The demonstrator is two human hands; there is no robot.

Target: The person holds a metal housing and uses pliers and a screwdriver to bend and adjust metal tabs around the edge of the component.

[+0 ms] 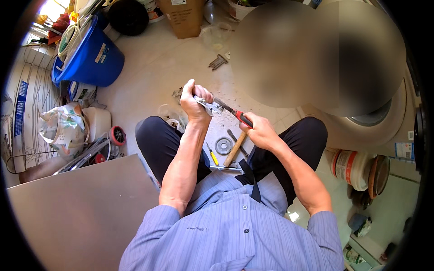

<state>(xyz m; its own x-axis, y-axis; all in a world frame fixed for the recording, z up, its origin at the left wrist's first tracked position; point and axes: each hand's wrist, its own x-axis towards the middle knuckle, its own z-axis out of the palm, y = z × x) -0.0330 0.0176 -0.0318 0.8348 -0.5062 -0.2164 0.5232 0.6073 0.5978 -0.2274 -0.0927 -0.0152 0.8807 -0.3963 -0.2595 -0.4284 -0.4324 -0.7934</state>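
Observation:
My left hand (194,103), fingers curled, grips a silvery metal part (210,107) above the floor between my knees. My right hand (261,132) is closed around a hand tool (244,119) with a red-and-black handle; its narrow dark metal end reaches to the metal part. Whether the tool is pliers or a scraper I cannot tell. Below my hands lie a round grey metal disc (223,145), a screwdriver with a yellow handle (213,156), a hammer (235,149) with a wooden handle and a dark slender tool (238,143).
Farther out on the floor are a greyish metal piece (218,62) and a clear plastic bag (216,37). A blue tub (101,58) full of odds and ends stands at far left, a cardboard box (183,18) at the back. White buckets (350,170) sit right; a flat panel (81,212) is near left.

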